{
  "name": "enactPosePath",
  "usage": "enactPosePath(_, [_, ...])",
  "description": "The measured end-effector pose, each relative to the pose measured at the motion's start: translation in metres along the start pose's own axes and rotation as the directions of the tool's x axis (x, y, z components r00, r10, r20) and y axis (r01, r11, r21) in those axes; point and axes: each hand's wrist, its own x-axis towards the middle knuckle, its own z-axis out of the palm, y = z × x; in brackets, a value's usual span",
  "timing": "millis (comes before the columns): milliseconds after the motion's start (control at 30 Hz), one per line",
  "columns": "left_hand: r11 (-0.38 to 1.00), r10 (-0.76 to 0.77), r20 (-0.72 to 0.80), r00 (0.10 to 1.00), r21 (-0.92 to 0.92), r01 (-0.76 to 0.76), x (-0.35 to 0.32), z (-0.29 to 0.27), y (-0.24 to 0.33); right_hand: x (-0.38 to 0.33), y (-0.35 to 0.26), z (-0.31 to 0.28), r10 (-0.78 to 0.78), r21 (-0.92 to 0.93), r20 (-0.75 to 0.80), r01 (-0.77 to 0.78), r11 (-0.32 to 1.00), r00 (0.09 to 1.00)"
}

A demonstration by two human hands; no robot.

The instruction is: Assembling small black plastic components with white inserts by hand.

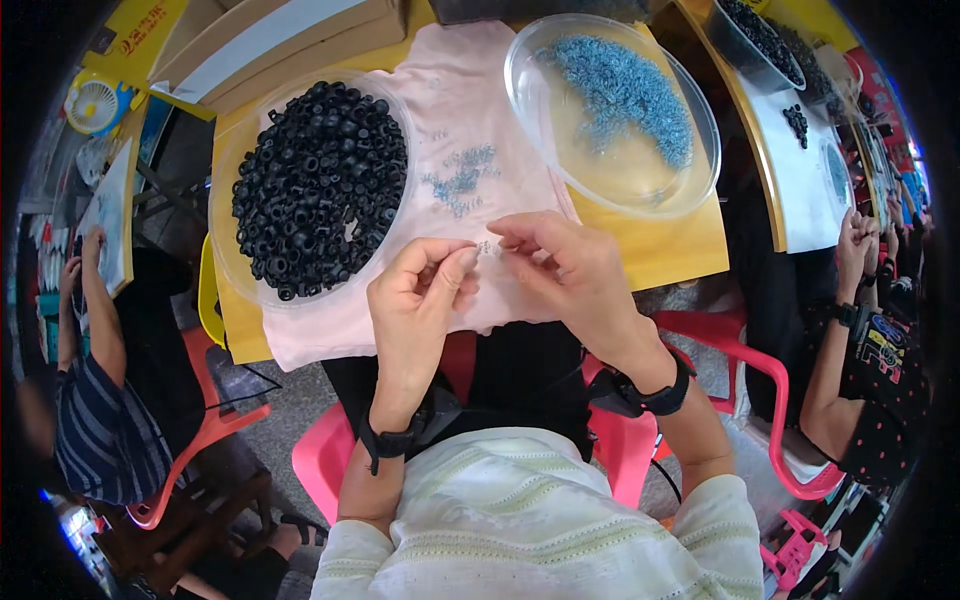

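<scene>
My left hand (418,297) and my right hand (565,270) meet over the near edge of a pale pink cloth (470,100), fingertips pinched together on a tiny metal part (487,247). Which hand bears it I cannot tell exactly; both touch it. To the left stands a clear bowl of black rubber rings (320,190). At the upper right a clear bowl (612,195) holds small blue-grey metal rings. A loose scatter of the same blue-grey rings (460,180) lies on the cloth just beyond my fingers.
The cloth covers a yellow wooden table (670,250). Cardboard boxes (270,45) sit at the far edge. A person in a striped shirt (100,410) sits at left, another person in black (860,350) at right by a second table. Pink plastic chairs (740,360) surround me.
</scene>
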Motion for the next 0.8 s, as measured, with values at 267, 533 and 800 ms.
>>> enactPosePath(267, [0.999, -0.035, -0.056, 0.998, 0.035, 0.037, 0.001, 0.005, 0.004, 0.009, 0.005, -0.001, -0.185, -0.309, -0.032, 0.167, 0.936, 0.982])
enactPosePath(533, [0.998, -0.035, 0.004, 0.999, -0.047, 0.035, -0.002, 0.001, 0.008, 0.009, -0.009, -0.005, -0.011, -0.076, 0.056, 0.016, 0.997, 0.998])
enactPosePath(800, [0.969, 0.226, 0.039, 0.973, 0.089, -0.228, -0.007, -0.002, 0.005, 0.004, -0.015, -0.009, 0.212, 0.212, 0.127, -0.235, 0.949, 0.969])
